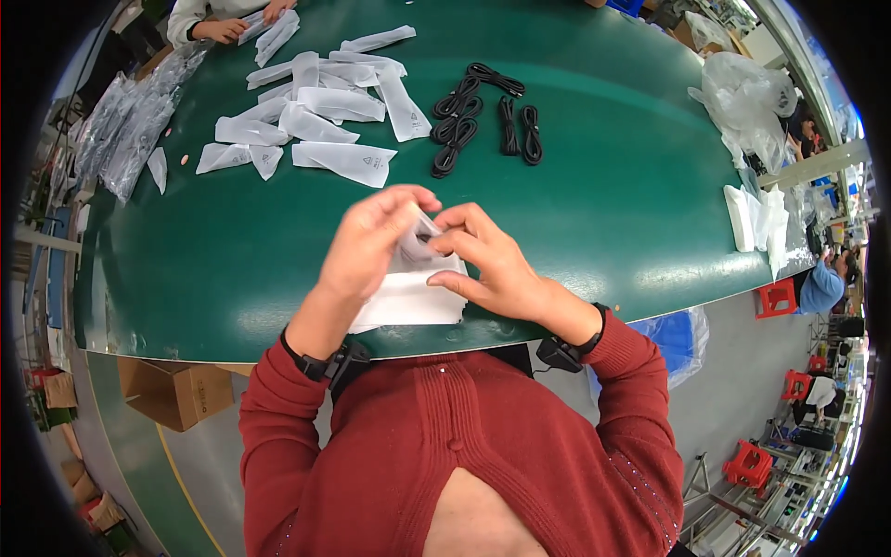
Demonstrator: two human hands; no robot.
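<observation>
A wide green table [603, 213] fills the view, curving away toward a workshop floor with red stools [775, 297] off to the right and a cardboard box [176, 395] under the table's near edge. The person's left hand [371, 243] and right hand [492, 265] meet just above the near edge of the table, both closed on a small translucent white pouch [419, 239]: the left fingers curl over its top and left side, the right thumb and fingertips pinch its right side. Something dark shows inside the pouch between the fingers, too hidden to tell what it is. Directly beneath the hands, touching the table, lies a stack of flat white pouches [408, 299]. Both wrists wear black bands over red sweater sleeves.

Beyond the hands, well apart from them, several coiled black cables [464, 125] lie loose on the green surface. To the far left of those is a spread of filled white pouches [325, 111]. Further left again, a heap of clear plastic bags [130, 125] rests at the table's edge. At the far left corner another person's hand [223, 30] touches some pouches. Far to the right of the hands sit crumpled clear bags [747, 102].
</observation>
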